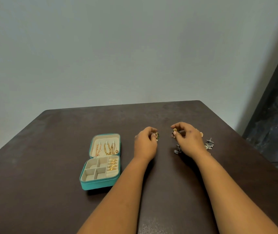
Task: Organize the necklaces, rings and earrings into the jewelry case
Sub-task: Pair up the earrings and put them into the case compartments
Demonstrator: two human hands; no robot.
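Teal and lined in beige, the case is lying open on the dark brown table, left of both hands, and no brand, label or writing is showing on it or anywhere else. Its lid is lying flat on the far side, with gold necklaces hanging in a row from small hooks. Its near half is showing four square compartments on the left and a ring roll on the right, where gold rings are sitting in the slots. The left hand is hovering right of the case with its fingers curled, pinching a small gold and green earring at the fingertips. The right hand is hovering just right of the left, pinching a gold earring between thumb and forefinger; the two hands are staying apart, not touching. Silver earrings are lying on the table around the right hand: one cluster just left of the wrist, another on its right. A further gold piece is peeking out beyond the right hand's knuckles, too small to identify. Behind the table a plain pale wall is rising.
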